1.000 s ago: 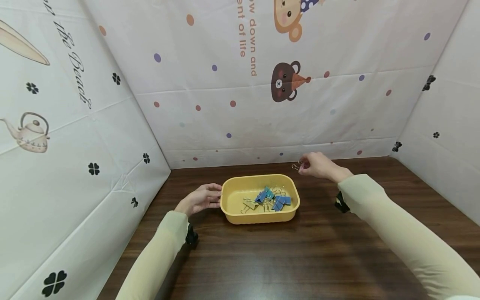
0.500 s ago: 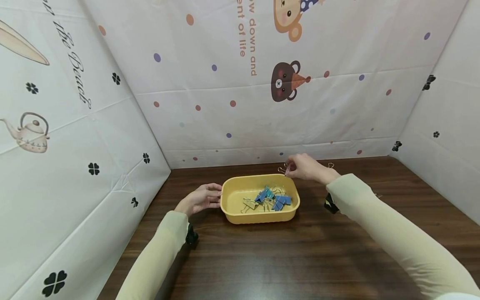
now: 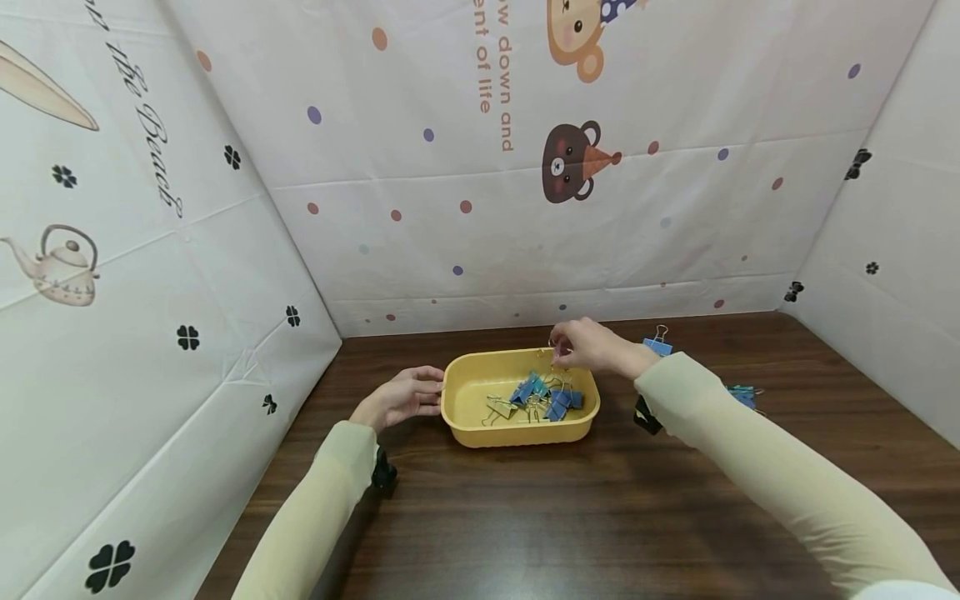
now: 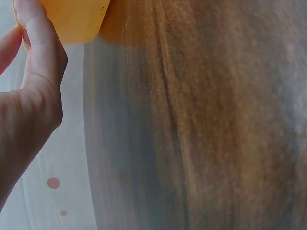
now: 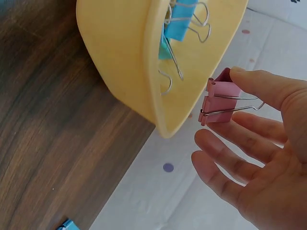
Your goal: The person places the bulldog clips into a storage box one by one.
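A yellow plastic basket (image 3: 465, 437) sits on the table, with several binder clips inside: blue ones (image 3: 558, 406), a teal one (image 3: 537, 384) and a yellowish one (image 3: 501, 407). My right hand (image 3: 596, 346) pinches a pink binder clip (image 5: 223, 98) between thumb and fingers, over the basket's back right rim. In the right wrist view its other fingers are spread below the clip. At the basket's left end, my left hand (image 3: 405, 395) touches the rim with fairly straight fingers. The left wrist view shows only part of that hand (image 4: 43, 72).
Right of the basket, a blue binder clip (image 3: 657, 346) stands near the back of the dark wooden table (image 3: 525, 517). Blue and teal clips (image 3: 742, 396) lie farther right, partly hidden by my right sleeve. Printed white sheets (image 3: 420, 242) enclose the back and sides.
My right hand has moved left with the pink binder clip, from right of the basket to over its rim. Clips behind that arm have come into view. The left hand stays put.
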`<state>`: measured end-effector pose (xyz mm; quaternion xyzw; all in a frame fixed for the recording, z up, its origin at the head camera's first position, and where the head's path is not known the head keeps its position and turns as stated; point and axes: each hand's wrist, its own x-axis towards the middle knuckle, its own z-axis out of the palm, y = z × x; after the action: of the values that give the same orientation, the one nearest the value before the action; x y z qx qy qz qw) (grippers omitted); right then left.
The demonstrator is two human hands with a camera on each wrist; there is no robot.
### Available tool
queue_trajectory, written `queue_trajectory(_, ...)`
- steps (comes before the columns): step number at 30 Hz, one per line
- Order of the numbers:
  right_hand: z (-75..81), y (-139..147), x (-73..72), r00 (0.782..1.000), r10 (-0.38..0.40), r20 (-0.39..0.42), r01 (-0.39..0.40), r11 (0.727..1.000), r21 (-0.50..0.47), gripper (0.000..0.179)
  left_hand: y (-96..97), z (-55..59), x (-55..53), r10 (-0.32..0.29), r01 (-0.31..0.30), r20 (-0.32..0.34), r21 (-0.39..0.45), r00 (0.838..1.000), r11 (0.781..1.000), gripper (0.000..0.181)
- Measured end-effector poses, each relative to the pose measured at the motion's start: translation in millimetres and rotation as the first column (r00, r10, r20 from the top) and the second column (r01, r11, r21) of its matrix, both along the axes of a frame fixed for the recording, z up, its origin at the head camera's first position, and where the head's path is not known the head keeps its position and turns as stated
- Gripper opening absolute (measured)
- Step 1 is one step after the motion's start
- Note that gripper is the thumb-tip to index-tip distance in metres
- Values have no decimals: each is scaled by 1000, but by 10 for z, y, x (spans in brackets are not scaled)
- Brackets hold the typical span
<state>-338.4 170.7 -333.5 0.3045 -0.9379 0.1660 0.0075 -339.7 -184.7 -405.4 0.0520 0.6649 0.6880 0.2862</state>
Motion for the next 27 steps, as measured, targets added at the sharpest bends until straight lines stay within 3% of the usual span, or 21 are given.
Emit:
queue_trajectory(7,0,-73,57,999,-9,48,7,999,46,45,5,-78,-49,35,-35,12,12,999,999,39)
queue_trajectory(13,22,-1,26,998,-47,52,45,999,28,44,12,-95,-57,51,-52,10,16,999,999,36)
queue_trajectory(21,52,385,-111,985,-169,38,170,985,-29,43,15,-96,-52,62,-62,20,21,998,998,32)
queue_trajectory(27,46,783,-214,959,-282,-3,282,959,-3,43,2,-86,-49,50,-50,8,9,999,999,32)
